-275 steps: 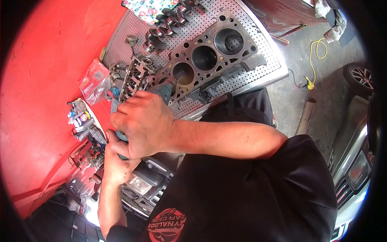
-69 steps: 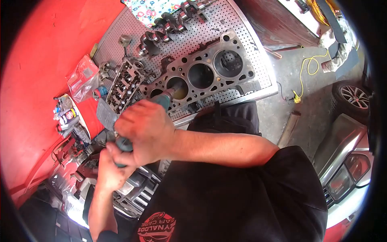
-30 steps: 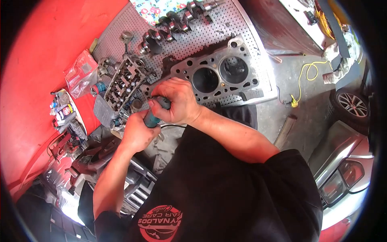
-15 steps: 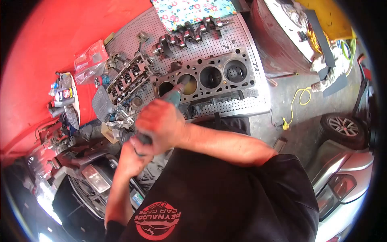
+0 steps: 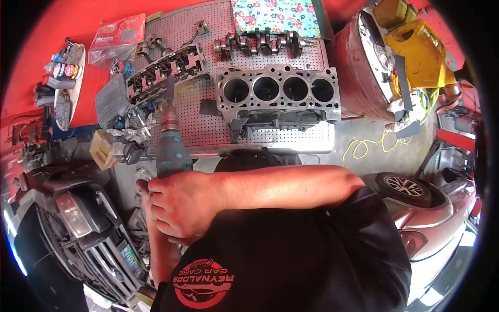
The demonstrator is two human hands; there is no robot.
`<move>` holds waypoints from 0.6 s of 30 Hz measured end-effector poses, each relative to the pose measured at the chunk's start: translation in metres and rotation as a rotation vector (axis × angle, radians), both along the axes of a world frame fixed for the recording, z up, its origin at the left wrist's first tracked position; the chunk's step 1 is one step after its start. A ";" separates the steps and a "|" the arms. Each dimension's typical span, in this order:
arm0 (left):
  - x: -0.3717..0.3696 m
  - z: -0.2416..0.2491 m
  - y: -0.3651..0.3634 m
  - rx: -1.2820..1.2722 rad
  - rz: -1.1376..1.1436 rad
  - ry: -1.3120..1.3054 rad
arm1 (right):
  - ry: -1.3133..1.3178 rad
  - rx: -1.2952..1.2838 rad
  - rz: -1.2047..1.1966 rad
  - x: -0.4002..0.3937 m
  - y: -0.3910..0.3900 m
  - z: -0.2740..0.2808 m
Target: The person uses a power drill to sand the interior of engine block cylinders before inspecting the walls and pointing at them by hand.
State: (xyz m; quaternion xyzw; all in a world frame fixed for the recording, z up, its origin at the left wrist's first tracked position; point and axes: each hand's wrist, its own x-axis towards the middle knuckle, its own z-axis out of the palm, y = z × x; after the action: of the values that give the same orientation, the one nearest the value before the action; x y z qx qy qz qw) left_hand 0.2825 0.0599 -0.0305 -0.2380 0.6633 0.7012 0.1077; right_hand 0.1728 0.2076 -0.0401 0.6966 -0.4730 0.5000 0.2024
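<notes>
A green power drill (image 5: 173,151) points away from me, with a blurred grey attachment (image 5: 170,89) in its chuck. My right hand (image 5: 184,203) is closed around the rear of the drill, its arm crossing in front of my chest. Under it my left hand (image 5: 144,191) is mostly hidden, at the drill's handle. The attachment overlaps a cylinder head (image 5: 166,74) in this view. To the right sits an engine block (image 5: 278,106) with its bores facing up. Behind the block lies a crankshaft (image 5: 262,44).
The perforated metal bench (image 5: 200,117) also holds pistons with rods (image 5: 200,27) and a flowered cloth (image 5: 275,18). At right stand a drum (image 5: 358,67) and a yellow container (image 5: 418,49). A cardboard box (image 5: 101,150) is by the bench's left corner. Cars flank me.
The drill has moved left and out of the engine block's bore, carried by both hands. My view has turned, so the block now appears level and farther right.
</notes>
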 end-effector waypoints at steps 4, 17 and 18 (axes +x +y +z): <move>-0.018 -0.030 -0.027 0.401 -0.009 -0.012 | 0.042 0.090 -0.020 0.016 -0.036 -0.006; -0.047 -0.073 -0.056 1.039 0.125 -0.049 | -0.358 0.264 -0.698 0.009 -0.001 -0.031; -0.050 -0.072 -0.056 0.731 0.040 0.045 | -0.444 0.264 -0.785 0.002 0.010 -0.037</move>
State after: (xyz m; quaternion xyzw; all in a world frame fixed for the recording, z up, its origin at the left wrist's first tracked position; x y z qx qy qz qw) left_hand 0.2329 0.0037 -0.1025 -0.1816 0.3664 0.8989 0.1572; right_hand 0.1746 0.2180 -0.0774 0.3607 -0.7922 0.4582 0.1799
